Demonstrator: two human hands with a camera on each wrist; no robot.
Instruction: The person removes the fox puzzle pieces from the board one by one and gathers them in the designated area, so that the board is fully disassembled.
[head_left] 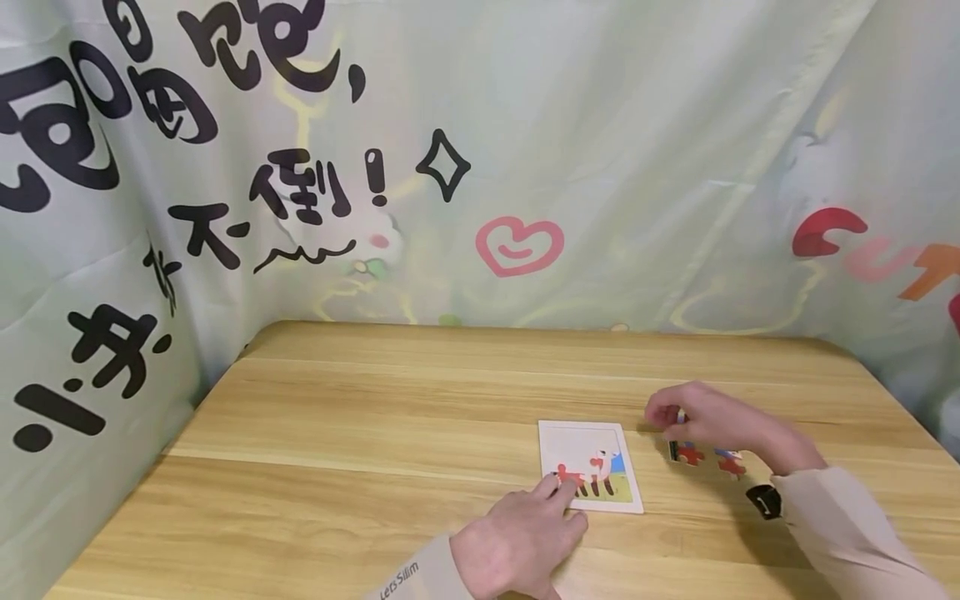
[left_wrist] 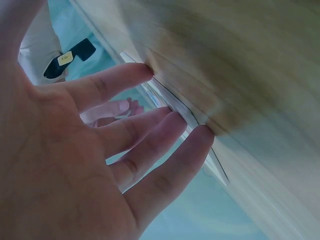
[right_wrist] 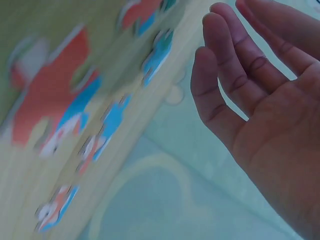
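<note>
The left hand (head_left: 517, 533) is resting extended, slightly parted fingers on the near left part of a jigsaw board (head_left: 585, 450), which is lying flat on the wood-grain table (head_left: 337, 450); its wrist view is showing fingertips touching the board's edge. The right hand (head_left: 712, 421) is hovering over loose jigsaw pieces (right_wrist: 52, 95), fingers curved. Its wrist view is revealing several pieces hidden overhead, but whether thumb and index are pinching one, I cannot tell.
</note>
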